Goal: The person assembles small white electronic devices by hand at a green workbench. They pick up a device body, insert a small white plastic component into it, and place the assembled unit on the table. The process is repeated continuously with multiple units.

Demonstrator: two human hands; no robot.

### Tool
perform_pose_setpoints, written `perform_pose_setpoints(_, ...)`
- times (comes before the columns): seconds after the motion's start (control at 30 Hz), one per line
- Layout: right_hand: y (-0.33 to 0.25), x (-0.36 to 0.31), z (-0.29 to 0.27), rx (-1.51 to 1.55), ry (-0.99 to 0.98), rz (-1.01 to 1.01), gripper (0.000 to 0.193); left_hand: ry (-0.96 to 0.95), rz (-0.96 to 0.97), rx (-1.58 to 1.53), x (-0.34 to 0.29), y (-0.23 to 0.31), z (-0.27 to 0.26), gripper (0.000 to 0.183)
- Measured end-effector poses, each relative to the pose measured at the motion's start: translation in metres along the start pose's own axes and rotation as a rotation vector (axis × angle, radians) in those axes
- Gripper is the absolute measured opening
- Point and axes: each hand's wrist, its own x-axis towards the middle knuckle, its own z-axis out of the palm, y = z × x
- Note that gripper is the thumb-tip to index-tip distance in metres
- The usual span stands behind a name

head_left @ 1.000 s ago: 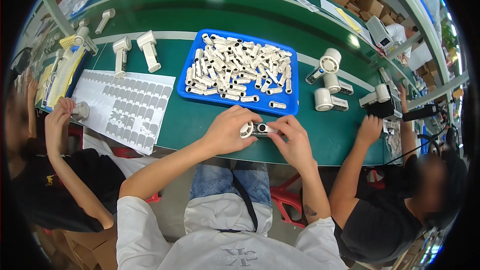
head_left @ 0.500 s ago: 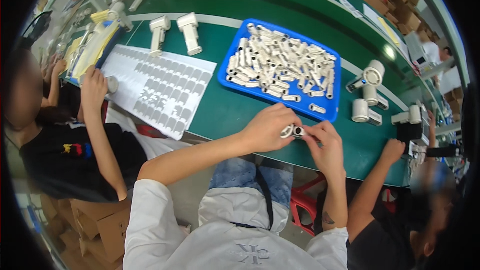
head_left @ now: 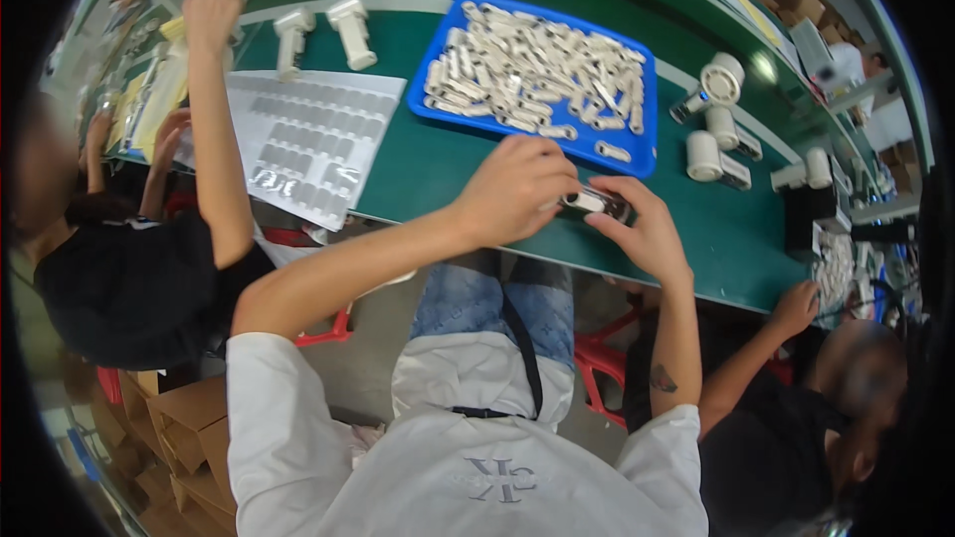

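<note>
My left hand (head_left: 519,189) and my right hand (head_left: 642,231) meet over the near edge of the green table (head_left: 438,179). Between them they grip a small white-and-dark plastic part (head_left: 594,201), one end in each hand's fingers. A dark side of it shows, and my fingers hide its ends. Just beyond my hands lies a blue tray (head_left: 642,147) heaped with small off-white plastic parts (head_left: 537,60). One such piece (head_left: 612,151) rests apart from the heap, in the tray's near right corner.
Left of the tray lies a sheet of grey labels (head_left: 323,129), with white T-shaped devices (head_left: 350,32) behind it. More white devices (head_left: 704,157) stand to the right. A co-worker's raised arm (head_left: 214,119) is at left; another's hand (head_left: 796,308) is at right.
The whole view has shifted, so the table sits higher. The part in my hands has turned and shows a longer dark side. The left co-worker's hand has risen and reached farther out.
</note>
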Motion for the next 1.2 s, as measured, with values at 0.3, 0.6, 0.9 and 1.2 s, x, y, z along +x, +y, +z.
perform_pose_setpoints(0.3, 0.014, -0.031, 0.027, 0.059, 0.013, -0.122, 0.052, -0.410, -0.374, -0.037, 0.005, 0.039, -0.009, 0.034)
perform_pose_setpoints(0.6, 0.017, -0.029, 0.039, -0.101, 0.090, -0.197, 0.062, -0.261, -0.410, 0.055, -0.002, 0.045, 0.005, 0.037)
perform_pose_setpoints(0.9, 0.017, -0.028, 0.034, 0.025, 0.052, -0.097, 0.054, -0.231, -0.450, -0.007, 0.001, 0.046, 0.004, 0.038)
perform_pose_setpoints(1.2, 0.023, -0.028, 0.040, -0.012, 0.102, -0.173, 0.053, -0.232, -0.394, 0.028, 0.000, 0.042, 0.006, 0.044)
